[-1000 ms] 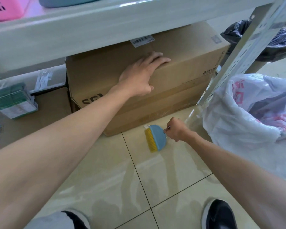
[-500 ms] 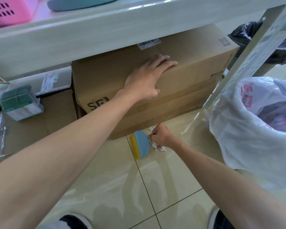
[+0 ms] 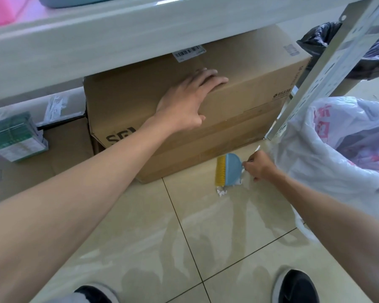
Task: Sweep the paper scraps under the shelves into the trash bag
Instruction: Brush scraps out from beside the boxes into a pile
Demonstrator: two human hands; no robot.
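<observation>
1 cardboard box [image 3: 239, 101] sits on the floor under 1 shelf board [image 3: 140, 29]. The left hand [image 3: 188, 101] lies flat on the box's top front edge, fingers straight & holding nothing. The right hand [image 3: 259, 167], just in front of the box's right corner, is curled round the handle of 1 small brush [image 3: 229, 169] w/ blue back & yellow bristles, down on the tile. 1 small clump of white paper scraps [image 3: 222, 191] lies at the brush's near end, in front of the box. 1 white trash bag [image 3: 337, 154] stands right of the box, mouth open; 1 black bag [image 3: 322, 36] is behind the box's right end. 2 dark shoes [image 3: 295, 287] are well in front of the box.
</observation>
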